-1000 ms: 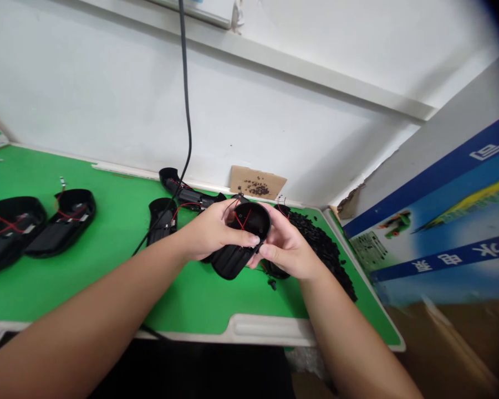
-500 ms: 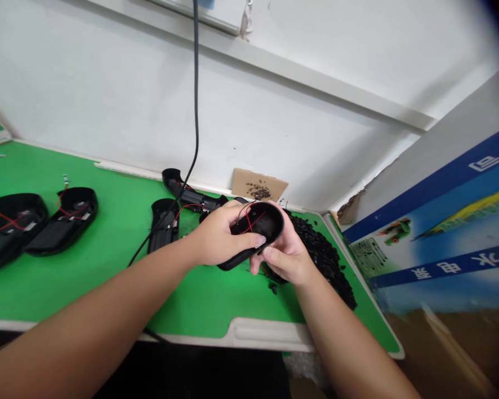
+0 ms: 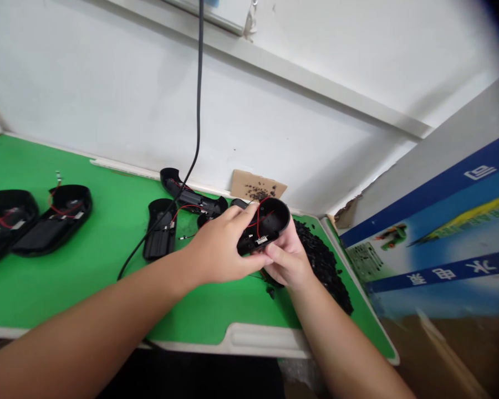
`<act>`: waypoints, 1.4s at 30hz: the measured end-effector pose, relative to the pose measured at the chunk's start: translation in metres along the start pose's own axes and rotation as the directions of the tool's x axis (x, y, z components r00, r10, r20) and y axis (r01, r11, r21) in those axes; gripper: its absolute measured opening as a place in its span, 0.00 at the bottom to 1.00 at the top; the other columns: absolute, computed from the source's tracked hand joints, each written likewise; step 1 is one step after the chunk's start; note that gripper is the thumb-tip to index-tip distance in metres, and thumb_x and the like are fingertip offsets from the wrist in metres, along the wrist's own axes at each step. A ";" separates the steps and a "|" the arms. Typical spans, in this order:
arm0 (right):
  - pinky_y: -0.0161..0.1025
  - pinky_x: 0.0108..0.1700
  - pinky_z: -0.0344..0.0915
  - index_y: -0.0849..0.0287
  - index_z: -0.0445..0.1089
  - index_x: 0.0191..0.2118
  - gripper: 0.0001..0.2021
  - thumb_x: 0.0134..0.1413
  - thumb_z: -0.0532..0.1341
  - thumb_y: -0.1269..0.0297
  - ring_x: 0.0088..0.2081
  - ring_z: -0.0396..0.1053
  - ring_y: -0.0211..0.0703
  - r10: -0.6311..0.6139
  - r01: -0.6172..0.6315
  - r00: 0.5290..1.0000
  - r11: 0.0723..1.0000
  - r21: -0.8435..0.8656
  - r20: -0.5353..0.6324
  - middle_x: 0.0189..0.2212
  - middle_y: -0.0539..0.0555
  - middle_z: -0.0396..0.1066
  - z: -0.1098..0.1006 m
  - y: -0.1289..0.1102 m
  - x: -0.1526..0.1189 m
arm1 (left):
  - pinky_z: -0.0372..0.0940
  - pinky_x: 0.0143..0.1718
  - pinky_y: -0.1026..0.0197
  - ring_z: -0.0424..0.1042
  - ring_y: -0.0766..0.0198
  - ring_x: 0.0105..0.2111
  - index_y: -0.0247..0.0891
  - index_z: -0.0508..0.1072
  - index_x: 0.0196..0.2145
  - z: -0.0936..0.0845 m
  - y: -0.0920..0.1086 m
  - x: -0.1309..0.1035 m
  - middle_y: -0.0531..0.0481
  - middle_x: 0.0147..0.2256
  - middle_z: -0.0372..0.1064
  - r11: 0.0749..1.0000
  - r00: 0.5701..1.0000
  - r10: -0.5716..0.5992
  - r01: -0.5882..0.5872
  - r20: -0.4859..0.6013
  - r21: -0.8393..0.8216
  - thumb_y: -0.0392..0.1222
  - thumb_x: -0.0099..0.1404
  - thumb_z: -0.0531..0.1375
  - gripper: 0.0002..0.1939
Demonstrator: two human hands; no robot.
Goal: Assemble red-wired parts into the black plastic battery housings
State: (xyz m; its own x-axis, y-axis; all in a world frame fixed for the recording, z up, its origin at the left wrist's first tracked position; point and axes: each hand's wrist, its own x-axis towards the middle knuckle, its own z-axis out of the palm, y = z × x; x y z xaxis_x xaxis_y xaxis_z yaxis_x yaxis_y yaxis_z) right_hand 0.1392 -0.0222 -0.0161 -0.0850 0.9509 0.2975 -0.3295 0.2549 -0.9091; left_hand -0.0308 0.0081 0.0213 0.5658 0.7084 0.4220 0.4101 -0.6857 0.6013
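Between my two hands is a black plastic housing [image 3: 276, 217] with red wires and a small white connector inside its rounded end. My left hand [image 3: 220, 244] lies over its lower part, fingers and thumb wrapped round it, hiding much of that end. From the right and below, my right hand [image 3: 289, 257] grips the rounded end, its thumb at the near edge. Behind my left hand, more black housings with red wires, one long housing [image 3: 191, 197] and one short housing [image 3: 160, 230], lie on the green table mat [image 3: 108, 266].
Two wired housings [image 3: 56, 221] lie at the left. A heap of small black parts [image 3: 324, 260] spreads at the right. Tiny dark screws or bits lie on a cardboard piece [image 3: 239, 183] by the wall. A black cable [image 3: 199, 100] hangs down across the table.
The housing has shifted slightly right and been turned, so its white connector now shows. My left thumb has moved from the inside down to the near edge.
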 end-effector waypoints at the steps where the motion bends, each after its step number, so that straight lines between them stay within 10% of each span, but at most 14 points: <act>1: 0.50 0.50 0.72 0.39 0.54 0.62 0.41 0.43 0.72 0.58 0.58 0.64 0.52 0.005 -0.005 1.000 1.000 0.013 0.001 0.64 0.51 0.56 0.000 0.001 0.000 | 0.66 0.50 0.47 0.70 0.47 0.48 0.31 0.56 0.64 0.001 -0.001 0.000 0.35 0.52 0.65 1.000 1.000 0.018 -0.018 -0.021 0.011 0.56 0.56 0.62 0.44; 42: 0.60 0.62 0.59 0.52 0.56 0.62 0.40 0.43 0.72 0.58 0.60 0.62 0.57 -0.204 0.195 0.979 0.938 -0.287 -0.002 0.59 0.59 0.63 -0.011 -0.004 -0.014 | 0.66 0.47 0.48 0.69 0.49 0.49 0.33 0.53 0.62 -0.004 0.003 -0.006 0.36 0.53 0.65 0.932 0.960 0.279 -0.270 -0.003 0.243 0.46 0.62 0.55 0.34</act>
State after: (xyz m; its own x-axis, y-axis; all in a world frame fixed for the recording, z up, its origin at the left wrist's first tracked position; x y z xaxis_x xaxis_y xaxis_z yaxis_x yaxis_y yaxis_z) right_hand 0.1522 -0.0340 -0.0202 -0.0141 0.8791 0.4764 -0.0555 0.4751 -0.8782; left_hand -0.0360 0.0025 0.0227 0.6556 0.4898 0.5747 0.4033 -0.8706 0.2819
